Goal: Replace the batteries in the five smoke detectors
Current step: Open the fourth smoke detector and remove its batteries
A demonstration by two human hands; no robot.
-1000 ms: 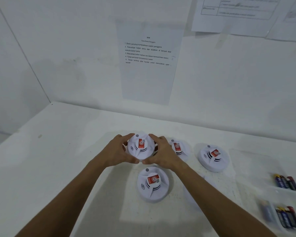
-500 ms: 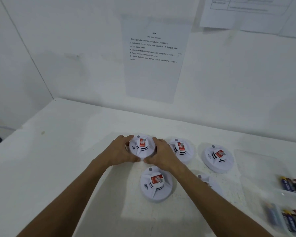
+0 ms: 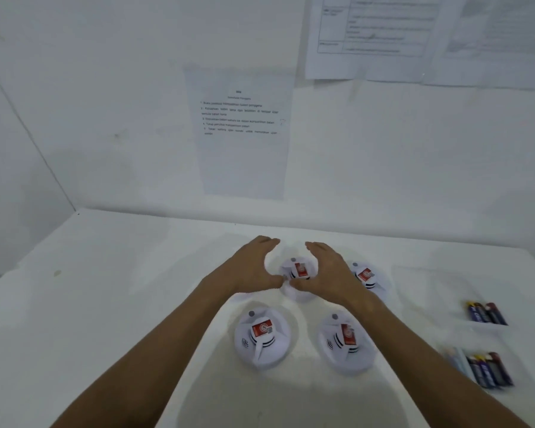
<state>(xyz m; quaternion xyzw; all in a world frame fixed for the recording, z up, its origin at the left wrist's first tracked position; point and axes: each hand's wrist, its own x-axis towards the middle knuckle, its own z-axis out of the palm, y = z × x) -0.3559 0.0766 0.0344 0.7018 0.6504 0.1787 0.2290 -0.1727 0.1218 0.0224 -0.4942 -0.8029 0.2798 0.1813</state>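
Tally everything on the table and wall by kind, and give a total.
Smoke detectors: 4 in view
Battery groups: 2, single cells too blurred to count
Paper sheets on the wall: 3
Total: 9
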